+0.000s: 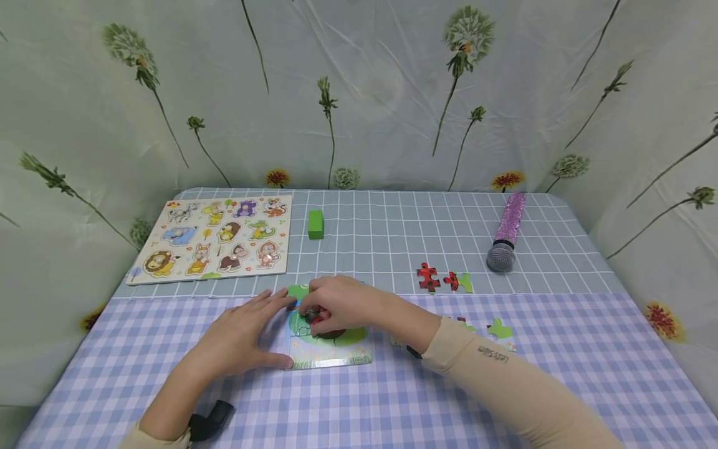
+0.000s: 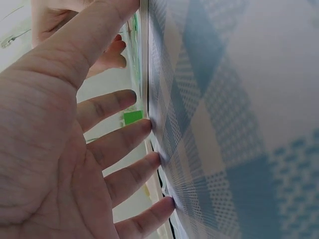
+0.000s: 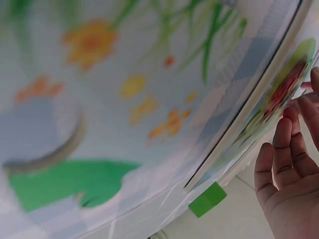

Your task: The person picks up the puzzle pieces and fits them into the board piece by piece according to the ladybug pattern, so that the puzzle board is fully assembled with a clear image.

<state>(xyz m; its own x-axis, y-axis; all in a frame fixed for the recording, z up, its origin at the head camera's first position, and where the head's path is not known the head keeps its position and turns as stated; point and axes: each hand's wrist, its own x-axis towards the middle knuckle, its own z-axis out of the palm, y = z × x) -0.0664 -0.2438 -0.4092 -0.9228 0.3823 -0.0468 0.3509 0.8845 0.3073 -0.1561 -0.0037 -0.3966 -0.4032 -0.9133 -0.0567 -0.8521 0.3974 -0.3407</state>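
We rest the left hand (image 1: 242, 337), fingers spread wide, at the left edge of the puzzle board (image 1: 331, 357) on the checked cloth (image 1: 314, 411), the right hand (image 1: 341, 302) over its middle, grip indeterminable to us.

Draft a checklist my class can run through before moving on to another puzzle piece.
1. Left hand at the puzzle board: ok, spread along its left edge.
2. Right hand clear of the board: not ok, it is over the ladybug picture.
3. Right hand empty: cannot tell, its bent fingers hide what is beneath.
4. Loose pieces in sight: ok, a spotted red piece, a red-and-green piece and a green piece lie to the right.
5. Every loose piece visible: cannot tell, the right sleeve may cover some.
6. Green block and microphone off the board: ok, both apart.
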